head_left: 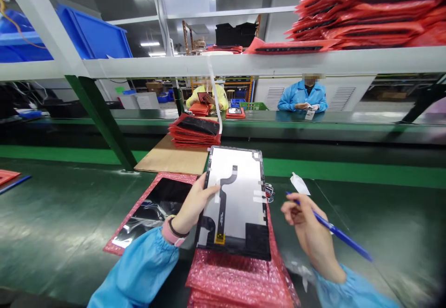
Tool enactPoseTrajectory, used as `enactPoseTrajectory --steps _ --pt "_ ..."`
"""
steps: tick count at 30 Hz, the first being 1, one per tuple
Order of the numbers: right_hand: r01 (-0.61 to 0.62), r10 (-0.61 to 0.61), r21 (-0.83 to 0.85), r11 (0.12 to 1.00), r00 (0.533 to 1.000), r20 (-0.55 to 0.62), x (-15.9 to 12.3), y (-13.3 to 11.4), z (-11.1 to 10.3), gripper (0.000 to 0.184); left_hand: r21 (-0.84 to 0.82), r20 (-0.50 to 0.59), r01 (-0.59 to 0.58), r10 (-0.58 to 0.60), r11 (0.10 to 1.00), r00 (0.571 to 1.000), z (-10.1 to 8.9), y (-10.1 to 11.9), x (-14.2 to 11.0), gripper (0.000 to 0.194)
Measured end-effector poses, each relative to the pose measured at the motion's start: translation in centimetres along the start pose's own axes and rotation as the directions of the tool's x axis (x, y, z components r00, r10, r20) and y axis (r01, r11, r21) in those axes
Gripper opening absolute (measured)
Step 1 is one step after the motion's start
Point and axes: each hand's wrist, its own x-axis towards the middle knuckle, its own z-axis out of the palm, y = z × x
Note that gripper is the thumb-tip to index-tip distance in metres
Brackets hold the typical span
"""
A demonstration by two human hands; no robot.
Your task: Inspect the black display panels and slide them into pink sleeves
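Observation:
My left hand (197,203) grips the left edge of a tablet screen panel (244,201), thumb on its silvery back. A dark flat ribbon cable runs down that back. The panel is tilted up over a stack of pink bubble-wrap bags (240,275). To its right, my right hand (308,226) is closed around a long blue pen-like stick (343,242), apart from the panel. Left of the panel, a second, glossy black screen (158,208) lies on pink bubble wrap.
Red-wrapped panels (195,130) are stacked on a brown board (174,154) behind. A white scrap (299,184) lies on the green bench (393,224). A slanted green post (101,122) stands left. Overhead, a shelf (223,65) holds red packages. Two people sit across the line.

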Motion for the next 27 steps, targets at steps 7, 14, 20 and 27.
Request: enactPoseTrajectory --steps 7,14,20,27 --pt "-0.121 0.113 0.013 0.993 0.956 0.271 1.3 -4.5 3.7 0.040 -0.116 -0.037 -0.194 0.191 0.974 0.981 0.4 3.6 -0.4 0.036" --pt "-0.034 0.030 0.005 0.999 0.936 0.349 1.5 -5.8 5.9 0.023 -0.145 -0.059 -0.237 0.230 0.961 0.971 0.2 4.7 -0.4 0.046" --pt "0.194 -0.145 -0.185 0.963 0.958 0.249 2.6 -5.3 5.9 0.016 -0.125 -0.041 -0.232 0.228 0.965 0.973 0.3 5.6 0.0 0.051" --pt "0.107 -0.050 -0.152 0.983 0.940 0.338 2.8 -5.8 6.0 0.020 -0.078 -0.039 -0.249 0.246 0.965 0.968 -0.1 4.9 0.7 0.047"
